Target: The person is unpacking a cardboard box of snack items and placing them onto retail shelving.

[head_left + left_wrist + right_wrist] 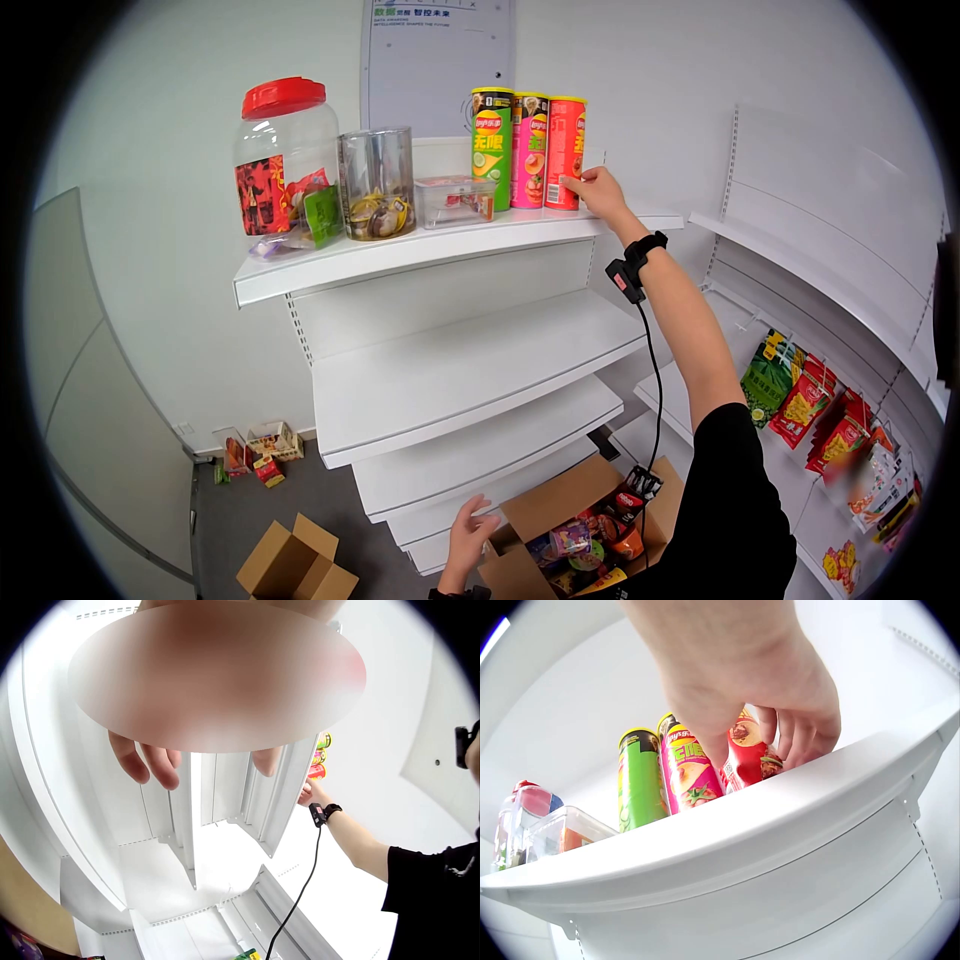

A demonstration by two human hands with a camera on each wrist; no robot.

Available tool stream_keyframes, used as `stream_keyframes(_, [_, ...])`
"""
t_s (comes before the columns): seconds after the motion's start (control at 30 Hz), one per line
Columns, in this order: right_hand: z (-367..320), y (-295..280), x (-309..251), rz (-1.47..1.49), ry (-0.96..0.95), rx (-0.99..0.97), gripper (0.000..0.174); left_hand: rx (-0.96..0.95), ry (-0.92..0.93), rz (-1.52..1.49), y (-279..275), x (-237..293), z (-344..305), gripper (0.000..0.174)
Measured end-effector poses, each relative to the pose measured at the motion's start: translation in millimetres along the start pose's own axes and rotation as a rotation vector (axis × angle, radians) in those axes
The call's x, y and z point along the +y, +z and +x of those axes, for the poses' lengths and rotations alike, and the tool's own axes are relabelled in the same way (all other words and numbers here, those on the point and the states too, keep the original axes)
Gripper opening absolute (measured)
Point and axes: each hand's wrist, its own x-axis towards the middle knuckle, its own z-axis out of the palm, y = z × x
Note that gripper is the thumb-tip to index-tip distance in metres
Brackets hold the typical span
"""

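On the top shelf (450,236), at its right end, a red chip can (565,150) stands upright. My right hand (601,195) grips it low down, thumb on the near side and fingers curled round the other side in the right wrist view. Close to its left are a pink chip can (528,160) and a green chip can (641,780). My left hand (470,535) hangs loosely beside the lower shelves, holding nothing. Its fingers (161,766) point down in the left wrist view, where a blur covers most of the hand.
Left along the top shelf stand a clear plastic box (455,205), a clear canister (377,185) and a red-lidded jar (288,150). An open carton (555,490) of packaged snacks sits below. Snack bags (805,400) hang at the right. A cable (655,390) trails from my right wrist.
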Motion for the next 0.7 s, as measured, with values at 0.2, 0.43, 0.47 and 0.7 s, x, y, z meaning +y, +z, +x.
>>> stream_keyframes(0.2, [-6,2,-7,0.064,0.034,-0.026,0.058,0.011,-0.002,0.016,-3,-4,0,0.059])
stream_keyframes(0.43, [-5,8,-5,0.096,-0.004,-0.064,0.058,0.008,-0.003,0.021,-5,-3,-2,0.059])
stream_keyframes(0.47, [-5,9,-5,0.086,-0.011,-0.071,0.058,0.007,-0.001,0.013,-6,-4,-2,0.059])
stream_keyframes(0.7, [-10,3,-22,0.017,0.019,-0.195,0.054,0.021,-0.003,0.015,-8,-3,-5,0.059])
